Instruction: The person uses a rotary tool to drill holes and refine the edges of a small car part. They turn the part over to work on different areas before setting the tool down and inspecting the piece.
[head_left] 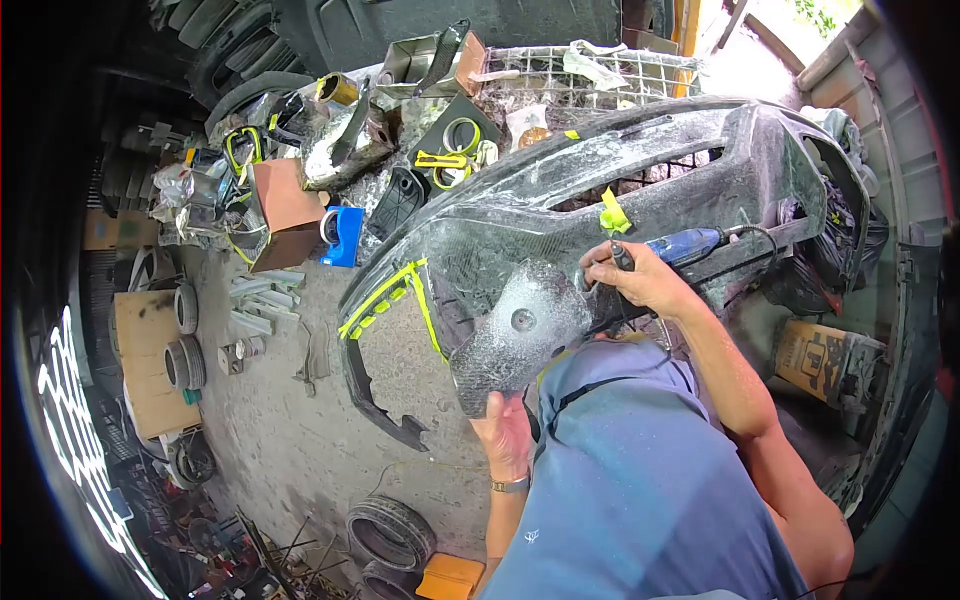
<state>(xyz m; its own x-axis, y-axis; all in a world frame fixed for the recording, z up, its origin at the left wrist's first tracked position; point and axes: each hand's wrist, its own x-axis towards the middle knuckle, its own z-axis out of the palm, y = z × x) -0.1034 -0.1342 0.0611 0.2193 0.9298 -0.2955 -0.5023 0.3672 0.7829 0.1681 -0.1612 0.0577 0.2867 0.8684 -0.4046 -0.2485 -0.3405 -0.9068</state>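
A dusty carbon-fibre panel [530,325], patterned in a dark weave with a small round mark, lies in front of my body. My left hand [503,428] grips its lower edge, fingers partly hidden beneath. At its upper right edge, my right hand [640,277] is closed around a dark, pen-like handpiece [622,255]; the tip is too small to make out. Just beyond that hand, a blue rotary tool [685,245] rests on a large black car bumper [480,235]. Yellow tape [385,300] marks the bumper's left end.
Tape rolls [462,136], a yellow cutter [440,160] and a blue tape dispenser [343,237] sit among clutter behind the bumper. Tyres [390,530] and metal strips [265,298] are on the concrete floor. A cardboard box [808,355] stands at right, near black bags [825,260].
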